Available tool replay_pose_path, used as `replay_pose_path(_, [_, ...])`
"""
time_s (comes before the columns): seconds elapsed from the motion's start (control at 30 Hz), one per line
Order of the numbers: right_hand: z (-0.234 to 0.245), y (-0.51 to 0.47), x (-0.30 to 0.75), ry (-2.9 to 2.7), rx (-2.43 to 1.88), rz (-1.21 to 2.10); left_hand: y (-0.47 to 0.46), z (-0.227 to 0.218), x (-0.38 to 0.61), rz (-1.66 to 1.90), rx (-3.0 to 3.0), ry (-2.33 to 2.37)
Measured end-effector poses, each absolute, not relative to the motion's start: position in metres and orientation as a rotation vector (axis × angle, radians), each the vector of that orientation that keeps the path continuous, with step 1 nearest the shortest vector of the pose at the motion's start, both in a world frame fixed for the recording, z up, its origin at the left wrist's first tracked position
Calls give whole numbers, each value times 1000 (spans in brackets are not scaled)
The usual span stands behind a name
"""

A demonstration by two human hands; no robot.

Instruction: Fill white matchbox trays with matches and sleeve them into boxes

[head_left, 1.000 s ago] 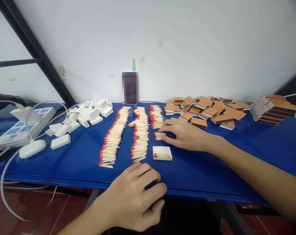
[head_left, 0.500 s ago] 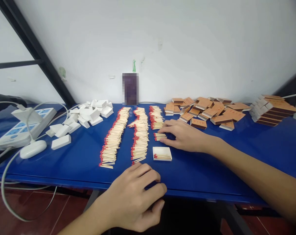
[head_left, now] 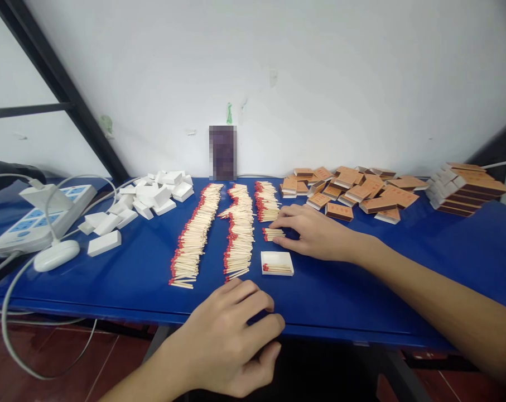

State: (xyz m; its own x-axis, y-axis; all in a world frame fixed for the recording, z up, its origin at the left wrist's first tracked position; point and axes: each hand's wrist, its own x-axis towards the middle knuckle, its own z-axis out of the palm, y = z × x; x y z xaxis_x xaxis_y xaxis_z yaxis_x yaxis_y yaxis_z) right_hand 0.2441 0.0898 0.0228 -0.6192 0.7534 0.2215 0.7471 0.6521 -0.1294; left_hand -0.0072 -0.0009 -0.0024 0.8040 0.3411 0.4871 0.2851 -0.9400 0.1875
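Note:
My right hand lies on the blue table, fingers pinched around a small bundle of matches just below the rightmost match row. A white open matchbox tray with a few matches in it sits just in front of that hand. My left hand rests at the table's near edge, fingers curled loosely with nothing visible in them. Two long rows of red-tipped matches lie left of the tray.
A pile of white inner trays lies at the back left. Orange matchbox sleeves are heaped at the back right, with a stack farther right. A power strip, cables and a white adapter occupy the left end.
My right hand has pulled the small bundle of matches slightly nearer the tray. My left hand has not moved.

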Motion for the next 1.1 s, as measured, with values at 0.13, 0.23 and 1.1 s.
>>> replay_pose_path(0.13, [23,91,243,-2620,-1216,50,-1,-3,-8,803,2882,502])
replay_pose_path(0.23, [22,91,243,-2615,-1214,74,-2,-3,-7,818,2885,502])
replay_pose_path(1.1, [19,95,241,-2541,-1167,172,0,-4,-8,801,2888,504])
